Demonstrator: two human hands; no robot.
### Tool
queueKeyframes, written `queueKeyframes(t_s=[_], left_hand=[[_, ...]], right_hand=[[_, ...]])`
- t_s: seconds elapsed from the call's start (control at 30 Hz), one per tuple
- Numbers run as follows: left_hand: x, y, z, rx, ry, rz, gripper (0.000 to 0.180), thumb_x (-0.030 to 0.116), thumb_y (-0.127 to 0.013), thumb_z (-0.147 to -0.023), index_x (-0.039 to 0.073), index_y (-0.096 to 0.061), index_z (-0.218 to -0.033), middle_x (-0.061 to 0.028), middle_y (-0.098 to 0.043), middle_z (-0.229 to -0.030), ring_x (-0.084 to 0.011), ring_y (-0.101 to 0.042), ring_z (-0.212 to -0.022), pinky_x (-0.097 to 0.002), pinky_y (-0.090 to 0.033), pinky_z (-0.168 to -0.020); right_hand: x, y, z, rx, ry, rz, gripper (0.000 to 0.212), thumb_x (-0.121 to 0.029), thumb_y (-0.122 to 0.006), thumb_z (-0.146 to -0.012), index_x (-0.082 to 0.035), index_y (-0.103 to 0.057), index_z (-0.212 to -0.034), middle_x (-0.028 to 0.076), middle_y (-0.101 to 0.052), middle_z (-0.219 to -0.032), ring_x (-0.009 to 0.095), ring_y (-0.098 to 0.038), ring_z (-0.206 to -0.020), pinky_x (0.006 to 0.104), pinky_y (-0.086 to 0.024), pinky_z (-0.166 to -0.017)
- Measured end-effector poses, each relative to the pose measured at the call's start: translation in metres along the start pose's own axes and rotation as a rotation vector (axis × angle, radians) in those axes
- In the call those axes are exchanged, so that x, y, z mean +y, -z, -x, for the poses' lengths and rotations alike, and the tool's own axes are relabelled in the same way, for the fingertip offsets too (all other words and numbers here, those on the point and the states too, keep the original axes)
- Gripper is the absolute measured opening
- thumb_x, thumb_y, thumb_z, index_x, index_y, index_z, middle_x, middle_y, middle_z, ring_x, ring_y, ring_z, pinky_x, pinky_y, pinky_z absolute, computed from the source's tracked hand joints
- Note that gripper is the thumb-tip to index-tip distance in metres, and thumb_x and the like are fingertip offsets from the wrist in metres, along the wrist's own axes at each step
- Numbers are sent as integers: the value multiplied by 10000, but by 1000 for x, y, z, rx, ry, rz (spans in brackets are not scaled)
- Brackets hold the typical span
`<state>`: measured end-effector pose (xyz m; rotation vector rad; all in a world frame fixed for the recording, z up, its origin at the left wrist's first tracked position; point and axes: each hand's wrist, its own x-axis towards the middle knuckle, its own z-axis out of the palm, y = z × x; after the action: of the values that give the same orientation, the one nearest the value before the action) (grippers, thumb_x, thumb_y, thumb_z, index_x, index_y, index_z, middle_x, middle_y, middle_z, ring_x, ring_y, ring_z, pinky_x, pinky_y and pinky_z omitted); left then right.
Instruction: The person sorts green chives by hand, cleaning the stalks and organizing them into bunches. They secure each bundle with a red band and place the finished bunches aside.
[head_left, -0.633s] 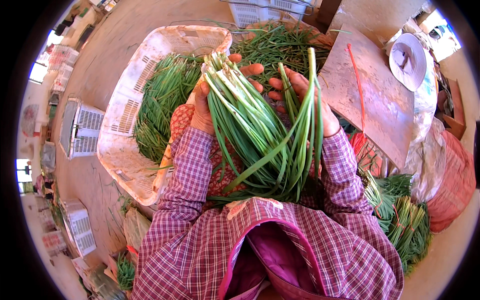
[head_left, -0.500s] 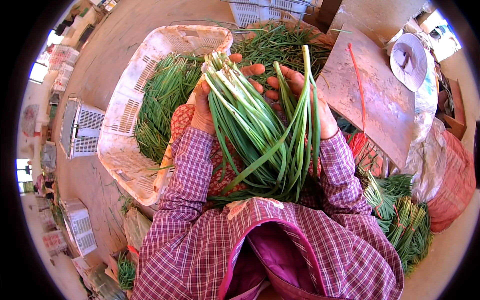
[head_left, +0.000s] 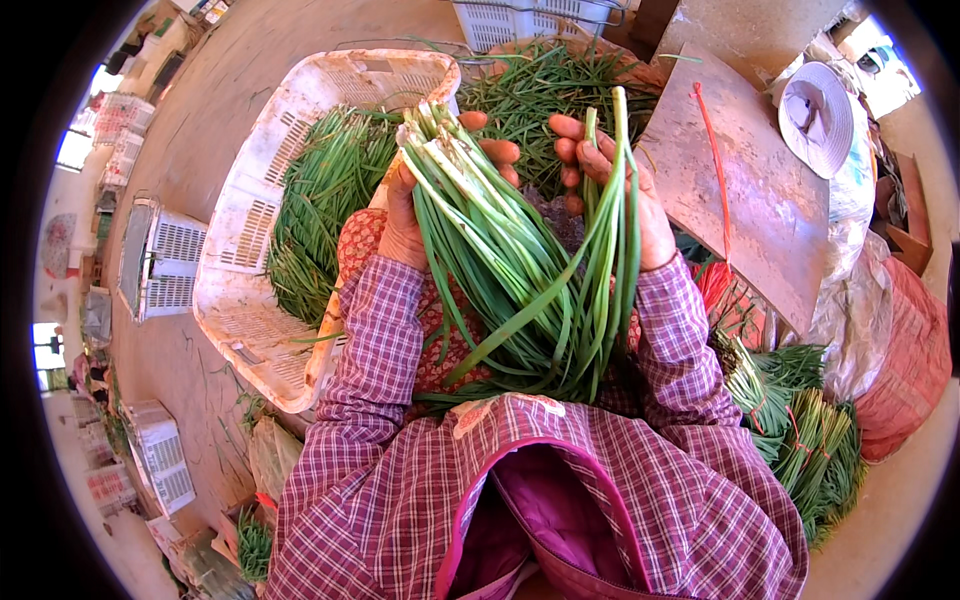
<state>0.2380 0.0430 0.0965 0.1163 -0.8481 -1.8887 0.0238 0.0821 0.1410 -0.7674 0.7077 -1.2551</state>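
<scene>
My left hand point(head_left: 403, 222) is closed round a thick bunch of garlic chives point(head_left: 490, 220), its pale stem ends pointing up and away from me. The green leaves hang down over my lap and bend together at the bottom. To the right, my right hand point(head_left: 652, 220) holds a few separate chive stalks point(head_left: 604, 250) against its palm, with curled fingers. A gap lies between the two hands, while the lower leaves of both lots still overlap.
A dirty white plastic basket point(head_left: 228, 285) with chives inside stands at my left. Beyond my hands is a heap of loose chives point(head_left: 545, 85). A worn board point(head_left: 760, 185) with a red tie and a sun hat point(head_left: 817, 120) are at the right. Tied chive bundles point(head_left: 815, 445) lie below them.
My right hand has shifted a little to the right, away from the bunch, and the gap between the hands has widened. The stalks in it stand more upright. My left hand has barely moved.
</scene>
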Motion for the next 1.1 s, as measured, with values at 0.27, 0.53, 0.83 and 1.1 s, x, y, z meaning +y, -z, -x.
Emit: queueKeyframes(t_s=[0.27, 0.53, 0.83, 1.1], left_hand=[[4, -13, 2, 230, 7, -65, 820, 558, -702, -755, 24, -464, -1330, -192, -550, -1291, -303, -594, -1118, -407, -512, -969], [-3, 6, 10, 275, -45, -86, 843, 484, -764, -740, 18, -432, -1358, -133, -583, -1248, -246, -606, -1099, -371, -517, -962], [5, -13, 3, 64, 40, -67, 964, 549, -754, -714, 19, -345, -1408, -306, -528, -1284, -352, -598, -1129, -419, -524, -949], [4, -23, 2, 70, 72, -53, 962, 557, -743, -709, 26, -350, -1408, -299, -520, -1296, -373, -611, -1103, -483, -543, -911]], right_hand=[[17, -34, -32, -46, 377, 453, 308, -205, -546, -961, -39, -641, -1203, 123, -557, -1163, 207, -530, -1032, 309, -433, -886], [29, -36, -34, 74, 552, 862, 359, -283, -587, -913, -80, -657, -1200, 192, -459, -1328, 319, -358, -1260, 434, -317, -1064], [13, -6, -17, -102, -56, -90, 796, -671, -392, -926, -92, -326, -1468, 113, -482, -1381, 273, -476, -1260, 470, -331, -1069], [2, 27, 24, -34, -37, -266, 686, -580, -358, -977, -73, -375, -1440, 139, -555, -1334, 336, -550, -1203, 490, -444, -1006]])
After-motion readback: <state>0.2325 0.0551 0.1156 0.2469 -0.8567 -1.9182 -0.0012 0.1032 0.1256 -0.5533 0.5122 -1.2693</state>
